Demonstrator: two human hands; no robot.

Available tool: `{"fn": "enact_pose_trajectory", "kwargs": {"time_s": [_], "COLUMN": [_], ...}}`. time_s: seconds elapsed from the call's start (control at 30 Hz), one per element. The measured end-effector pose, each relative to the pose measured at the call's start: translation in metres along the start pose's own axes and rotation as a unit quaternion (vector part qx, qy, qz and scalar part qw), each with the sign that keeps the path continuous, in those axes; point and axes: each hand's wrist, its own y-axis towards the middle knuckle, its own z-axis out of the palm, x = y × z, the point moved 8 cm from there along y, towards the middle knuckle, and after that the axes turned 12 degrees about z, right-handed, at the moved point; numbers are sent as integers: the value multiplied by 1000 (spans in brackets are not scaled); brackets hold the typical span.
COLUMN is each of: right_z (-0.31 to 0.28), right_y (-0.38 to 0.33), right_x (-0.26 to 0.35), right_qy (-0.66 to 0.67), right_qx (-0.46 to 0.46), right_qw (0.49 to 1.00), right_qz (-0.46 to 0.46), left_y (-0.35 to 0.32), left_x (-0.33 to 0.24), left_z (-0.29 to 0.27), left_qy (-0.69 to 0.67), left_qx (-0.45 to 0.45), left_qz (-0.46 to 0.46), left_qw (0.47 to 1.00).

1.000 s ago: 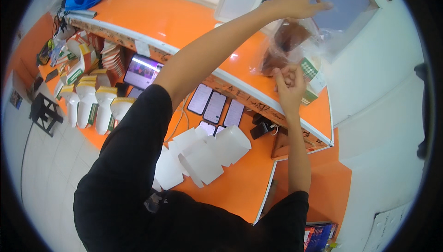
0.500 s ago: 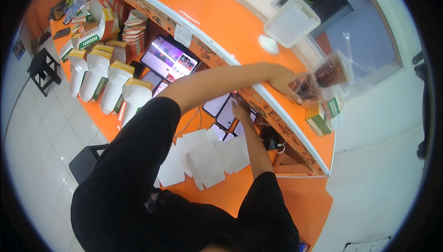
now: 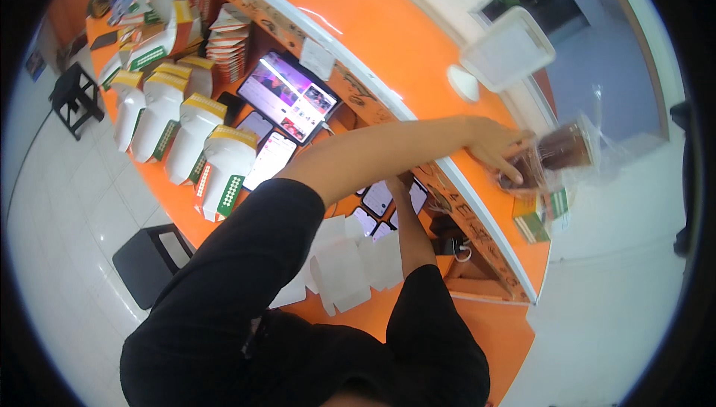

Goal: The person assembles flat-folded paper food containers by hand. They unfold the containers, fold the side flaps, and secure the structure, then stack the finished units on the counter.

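Observation:
My left arm reaches across to the right, over the shelf edge, and my left hand (image 3: 498, 146) has its fingers curved round a clear plastic bag of dark brown drinks (image 3: 552, 153). Beneath that forearm, my right hand (image 3: 400, 182) is down among several phones, nearest a lit phone (image 3: 377, 199); its fingers are hidden. Beside the bag stands a small green and yellow box (image 3: 529, 222). A lit tablet (image 3: 287, 97) leans under the shelf, with another bright phone (image 3: 270, 159) in front of it.
Open food boxes (image 3: 158, 120) stand in rows at left, near a stack of folded cartons (image 3: 228, 41). Flat white cartons (image 3: 343, 276) lie before me. On the orange upper counter (image 3: 358, 26) stands a white tray-like panel (image 3: 507, 49). Black stools (image 3: 149, 265) stand on the floor.
The whole view has shifted, so the counter appears farther right. My left hand stays at the drinks bag, its fingers now farther round it. My right fingers have gone behind the left forearm.

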Motion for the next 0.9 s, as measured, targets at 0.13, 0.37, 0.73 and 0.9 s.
{"fn": "enact_pose_trajectory", "kwargs": {"time_s": [0.13, 0.37, 0.73, 0.9], "right_z": [-49, -284, -392, -401], "right_y": [-37, -290, -428, -446], "right_x": [29, 42, 51, 55], "right_qy": [175, 599, 607, 615], "right_qx": [-85, -143, -83, -38], "right_qw": [979, 772, 633, 606], "right_qz": [-64, -158, -473, -503], "left_y": [-6, 2, -16, -19], "left_x": [5, -7, -16, -14], "left_z": [0, -18, -41, -42], "left_qy": [-16, -18, 142, 148], "left_qx": [31, -58, -217, -212], "left_qz": [-63, -28, -17, -64], "left_qw": [997, 998, 966, 964]}}
